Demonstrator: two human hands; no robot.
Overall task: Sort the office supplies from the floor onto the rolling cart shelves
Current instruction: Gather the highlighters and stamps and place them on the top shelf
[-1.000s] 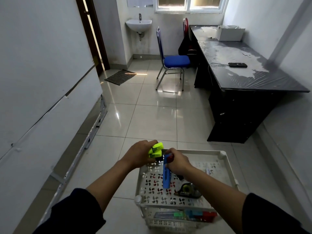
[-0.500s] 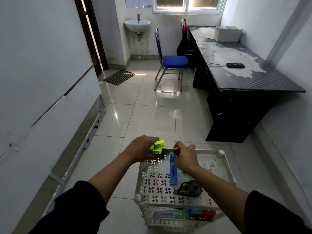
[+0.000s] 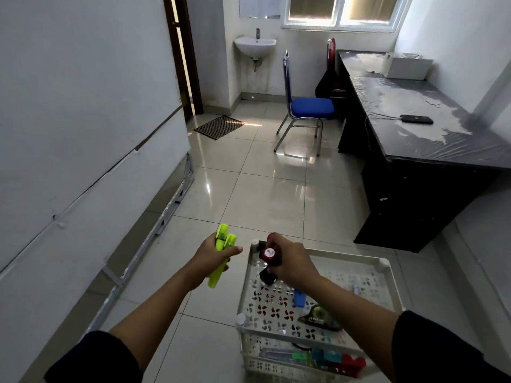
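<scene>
Left hand (image 3: 214,255): fingers curled round two yellow highlighters (image 3: 221,254), held over the floor just left of the rolling cart (image 3: 387,275). Right hand (image 3: 290,261): closed on a dark red marker (image 3: 269,254), its round cap end facing the camera, above the far left corner of the top shelf. A blue stapler (image 3: 299,297) and a tape dispenser (image 3: 318,317) lie on that shelf.

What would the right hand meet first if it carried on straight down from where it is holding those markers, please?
Most likely the top shelf of the white rolling cart. The right hand, gripping a red-capped marker, hovers over the shelf's far-left corner with only bare perforated tray beneath, though its height above it is hard to judge.
</scene>
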